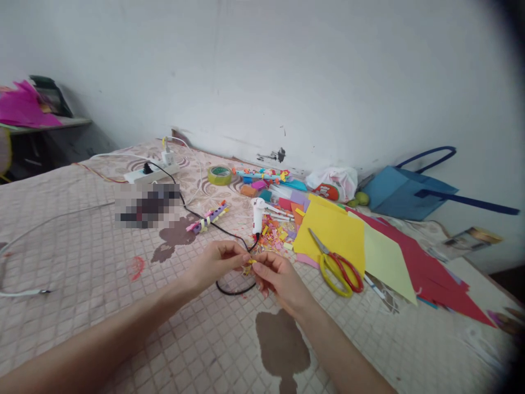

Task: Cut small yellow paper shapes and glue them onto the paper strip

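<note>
Yellow scrap (251, 261) (tiny) — in both hands (219, 260) (282, 278)

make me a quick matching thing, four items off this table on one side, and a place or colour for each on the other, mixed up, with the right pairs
1. scissors
2. glue gun
3. tote bag
4. small yellow piece

A. blue, near the wall
B. held between the left hand and right hand
C. lying partly on a yellow sheet
D. white, with a black cord

Pairs: 1-C, 2-D, 3-A, 4-B
</note>
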`<state>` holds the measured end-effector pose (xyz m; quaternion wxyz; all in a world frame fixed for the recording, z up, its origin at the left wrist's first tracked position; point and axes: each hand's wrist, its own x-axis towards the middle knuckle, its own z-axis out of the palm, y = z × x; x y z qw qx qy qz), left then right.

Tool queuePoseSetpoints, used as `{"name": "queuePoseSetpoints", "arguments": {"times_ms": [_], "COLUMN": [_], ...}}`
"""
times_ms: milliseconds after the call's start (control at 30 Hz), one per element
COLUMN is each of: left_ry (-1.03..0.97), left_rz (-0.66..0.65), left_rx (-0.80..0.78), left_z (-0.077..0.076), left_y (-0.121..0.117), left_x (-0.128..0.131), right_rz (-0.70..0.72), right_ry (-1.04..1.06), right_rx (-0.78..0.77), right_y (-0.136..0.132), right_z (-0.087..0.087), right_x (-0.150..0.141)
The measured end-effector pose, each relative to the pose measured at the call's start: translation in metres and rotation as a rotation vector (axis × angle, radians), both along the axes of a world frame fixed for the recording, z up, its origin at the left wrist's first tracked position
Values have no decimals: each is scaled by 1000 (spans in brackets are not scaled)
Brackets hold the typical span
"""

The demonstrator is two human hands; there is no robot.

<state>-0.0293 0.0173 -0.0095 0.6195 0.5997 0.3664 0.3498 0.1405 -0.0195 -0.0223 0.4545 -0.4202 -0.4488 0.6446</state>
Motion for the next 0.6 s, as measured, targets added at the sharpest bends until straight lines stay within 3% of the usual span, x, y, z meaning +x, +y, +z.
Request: {"name": "queuePoseSetpoints", "arguments": {"times_ms": [200, 467, 600], "left_ry": [-45, 11, -16], "left_rz": [3, 35, 61], "left_rx": [-137, -7, -26], "left_z": [2, 1, 2], "left_y": [-1, -4, -6], "left_x": [0, 4, 5], "right_rz": [8, -48, -52], "right_ry": [-52, -79, -58], "right_rx": [39, 37, 9], "right_y": [0, -3, -4], "right_z": [-5, -3, -2], "right_x": [1, -3, -5]}}
